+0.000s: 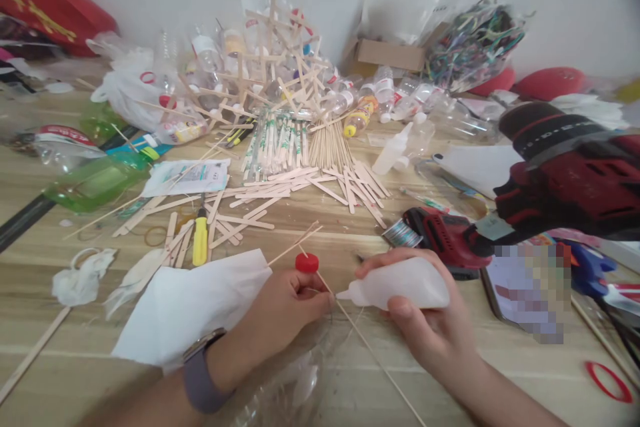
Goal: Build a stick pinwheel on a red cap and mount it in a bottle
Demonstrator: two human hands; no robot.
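Observation:
My left hand (285,303), with a watch (203,370) at its wrist, is closed in a pinch on a thin bamboo skewer (377,355) that slants down to the right. Just above those fingers is a red bottle cap (307,263); whether it is attached to the skewer I cannot tell. My right hand (440,327) grips a white squeeze bottle (413,283) lying sideways, its narrow nozzle pointing left at the skewer by my left fingertips. Below the hands is a clear plastic bottle (285,390), blurred and partly cut off.
White paper (200,300) lies under my left forearm. A yellow-handled screwdriver (200,240) and loose craft sticks (280,187) lie beyond. On the right are a red power drill (565,180), a phone (525,293) and red tape ring (607,381). Plastic bottles (207,53) crowd the back.

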